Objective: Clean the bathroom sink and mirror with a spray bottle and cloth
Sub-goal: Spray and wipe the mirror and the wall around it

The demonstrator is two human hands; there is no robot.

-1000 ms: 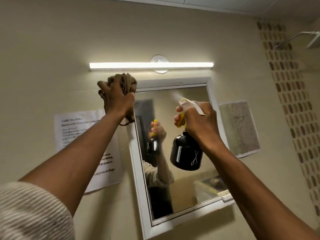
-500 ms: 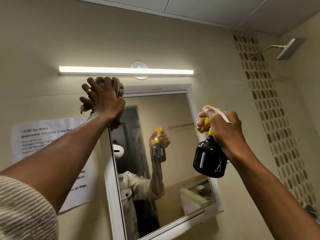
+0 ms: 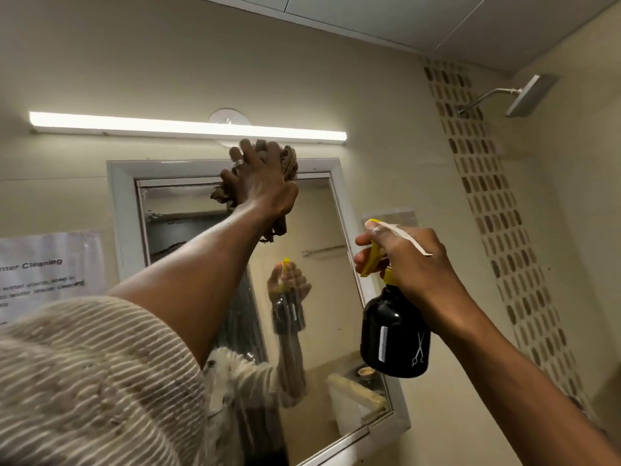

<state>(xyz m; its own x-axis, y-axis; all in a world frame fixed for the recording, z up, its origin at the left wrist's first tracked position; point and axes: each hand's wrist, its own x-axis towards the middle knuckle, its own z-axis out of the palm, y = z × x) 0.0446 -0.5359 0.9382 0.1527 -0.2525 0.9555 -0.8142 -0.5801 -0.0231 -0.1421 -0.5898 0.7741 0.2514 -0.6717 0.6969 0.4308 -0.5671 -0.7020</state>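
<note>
A white-framed mirror hangs on the beige wall ahead. My left hand grips a bunched brown cloth and presses it against the top edge of the mirror, near the middle of the frame. My right hand holds a black spray bottle with a yellow trigger and white nozzle, raised beside the mirror's right edge and apart from the glass. Wet streaks show on the upper left of the glass. The sink is out of view.
A lit tube light runs above the mirror. A printed notice is taped to the wall at left. A shower head juts from the upper right beside a strip of patterned tiles.
My left hand has slid the cloth rightward along the mirror's top, from the left corner to near the middle. The spray bottle has moved right, off the glass.
</note>
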